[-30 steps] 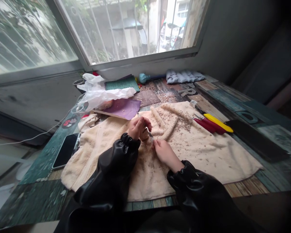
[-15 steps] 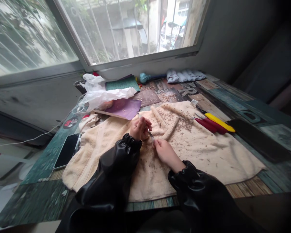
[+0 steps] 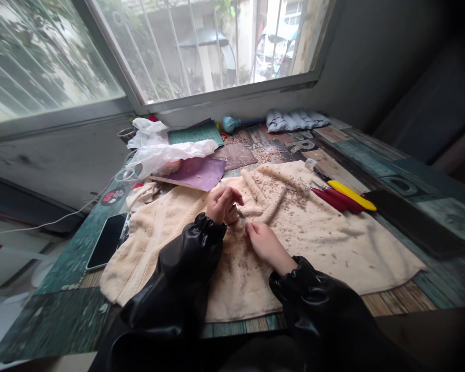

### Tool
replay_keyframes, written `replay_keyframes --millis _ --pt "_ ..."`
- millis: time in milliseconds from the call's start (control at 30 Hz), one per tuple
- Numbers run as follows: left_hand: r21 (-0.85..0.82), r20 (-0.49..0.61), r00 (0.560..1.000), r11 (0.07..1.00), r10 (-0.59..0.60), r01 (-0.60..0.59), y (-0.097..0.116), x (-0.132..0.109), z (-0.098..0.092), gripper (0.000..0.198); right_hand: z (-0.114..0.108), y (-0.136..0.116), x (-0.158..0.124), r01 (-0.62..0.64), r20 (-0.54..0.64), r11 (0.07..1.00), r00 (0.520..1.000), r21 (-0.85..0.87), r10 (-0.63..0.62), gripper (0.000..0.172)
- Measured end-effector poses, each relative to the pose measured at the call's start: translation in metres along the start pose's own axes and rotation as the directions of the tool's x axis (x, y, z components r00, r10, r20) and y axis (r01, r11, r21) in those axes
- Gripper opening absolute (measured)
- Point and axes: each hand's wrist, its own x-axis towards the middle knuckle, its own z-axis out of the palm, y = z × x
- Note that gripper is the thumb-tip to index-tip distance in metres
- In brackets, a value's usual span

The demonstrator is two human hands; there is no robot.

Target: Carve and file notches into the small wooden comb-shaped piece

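Gripping a slim tool!

Holding it in the right hand, over the middle of the cream towel; curling the left hand beside the tip, cannot tell around what. Out right, brown chips and red handles; out left, a phone.

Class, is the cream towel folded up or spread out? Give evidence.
Spread out: the towel lies wide across the table, though rucked into ridges.
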Motion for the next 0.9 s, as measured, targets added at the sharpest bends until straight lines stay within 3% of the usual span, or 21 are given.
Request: replay_keyframes --millis 333,500,600,733,900 --pt "-0.019 0.03 0.999 1.0 0.024 -0.024 0.0051 -0.0007 -0.0001 0.029 -0.0007 -0.0008 -0.001 -0.008 0.013 1.0 1.0 0.01 0.007 0.03" --pt "-0.011 0.121 0.992 1.0 0.024 -0.023 0.004 -0.0004 -0.0026 0.036 -0.0009 0.0013 0.0001 -0.002 0.011 1.0 1.0 -0.004 0.002 0.03" --pt "0.015 0.166 0.983 0.996 0.084 -0.088 0.003 -0.0003 -0.0012 0.042 -0.0003 0.0023 0.0009 0.005 0.009 1.0 1.0 -0.018 -0.005 0.03" --pt "-0.025 0.102 0.979 0.984 0.178 -0.176 0.0013 -0.0023 0.0015 0.042 0.0011 0.0024 0.0018 0.015 0.006 0.999 1.0 -0.042 -0.014 0.031" --pt "-0.016 0.159 0.973 0.985 0.17 -0.17 0.0003 -0.0052 -0.0012 0.033 0.0016 0.0025 0.0021 0.022 0.007 0.997 1.0 -0.07 -0.021 0.031"
